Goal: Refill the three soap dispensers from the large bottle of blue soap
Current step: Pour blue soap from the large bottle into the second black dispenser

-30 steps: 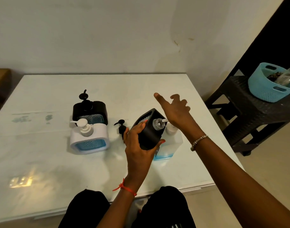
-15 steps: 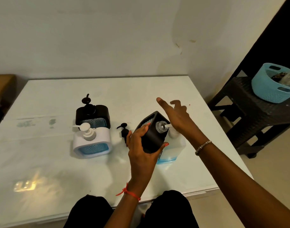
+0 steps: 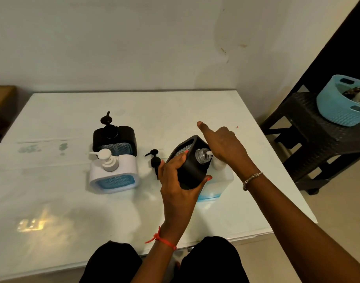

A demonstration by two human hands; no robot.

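- A black dispenser (image 3: 190, 166) is gripped around its body by the left hand (image 3: 176, 186) and tipped so its clear open neck (image 3: 201, 155) is brought right against the white spout (image 3: 209, 153) of the large bottle of blue soap (image 3: 215, 181), presumably so soap is delivered straight inside.
- The bottle's pump head is pressed on by the right hand (image 3: 224, 146), palm down, with the fingers spread and not clenched; the exact contact is hidden under the palm.
- The bottle is left standing on the white table (image 3: 52, 201), just behind the tilted dispenser, near the right edge.
- The removed black pump (image 3: 154, 161) is laid on the table just left of the held dispenser, kept out of the way.
- A second black dispenser (image 3: 114, 139) and a white dispenser (image 3: 113, 173) are parked together further left, both capped, blue showing through their lattice fronts.
- This refill is judged to be in progress; how full the held one is cannot be told.
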